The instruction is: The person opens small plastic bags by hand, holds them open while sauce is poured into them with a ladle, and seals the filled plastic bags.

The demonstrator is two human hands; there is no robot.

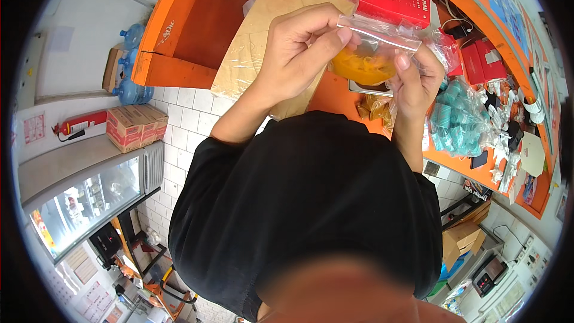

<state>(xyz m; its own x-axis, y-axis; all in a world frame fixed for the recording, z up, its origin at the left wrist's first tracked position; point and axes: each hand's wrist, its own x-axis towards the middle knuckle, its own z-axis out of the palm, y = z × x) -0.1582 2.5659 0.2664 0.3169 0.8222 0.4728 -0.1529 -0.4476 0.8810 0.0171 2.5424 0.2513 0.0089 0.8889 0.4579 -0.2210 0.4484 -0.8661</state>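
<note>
A clear zip-seal plastic bag with orange-yellow sauce or liquid in its lower part hangs between my two hands. My left hand pinches its top left corner by the seal strip, thumb in front. The right side of the bag is held by my right hand, its thumb just below the strip. Whether the seal is closed all along cannot be made out. Under the bag, a metal tray shows only in part. Several small bags of brownish-orange contents lie beside it on the orange counter.
A stack of brown paper sheets in plastic wrap lies left of the bag. Red printed boxes stand behind it. To the right are a plastic bag of teal rolled packets, crumpled wrappers and a dark phone-like object.
</note>
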